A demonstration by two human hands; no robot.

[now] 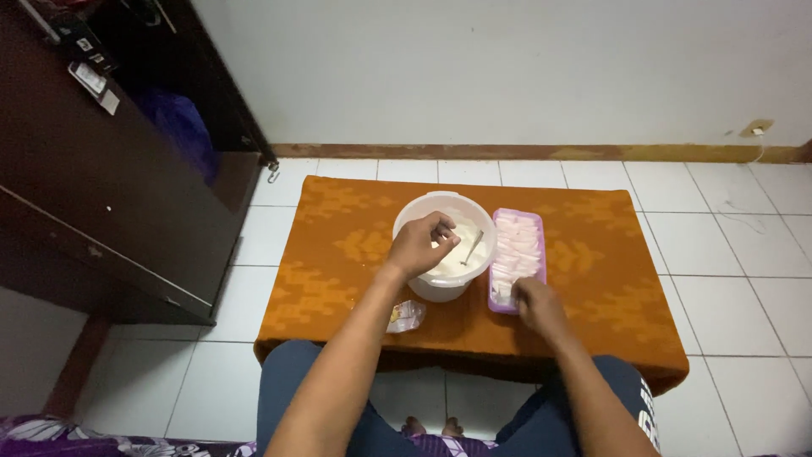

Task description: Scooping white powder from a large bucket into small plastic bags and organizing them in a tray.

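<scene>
Orange cloth tabletop (592, 279): low, its near edge close to the knees; a nudge could slide everything.
Right hand (537, 306): fingers curled on the purple tray (518, 254)'s near end; it may tip.
Left hand (420, 244): fingers pinched over the white tub (440, 288); what they hold, I cannot tell; drips are likely.
Spoon (474, 247): leaning in the tub just right of the left fingers; a knock could flick it out.

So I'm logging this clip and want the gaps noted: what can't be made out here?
- Left hand: fingertips curled over the white tub; any grip hidden.
- Right hand: covers the near end of the purple tray.
- Small wrapper: too small to identify.
- Cabinet: cut off by the frame edge.
</scene>
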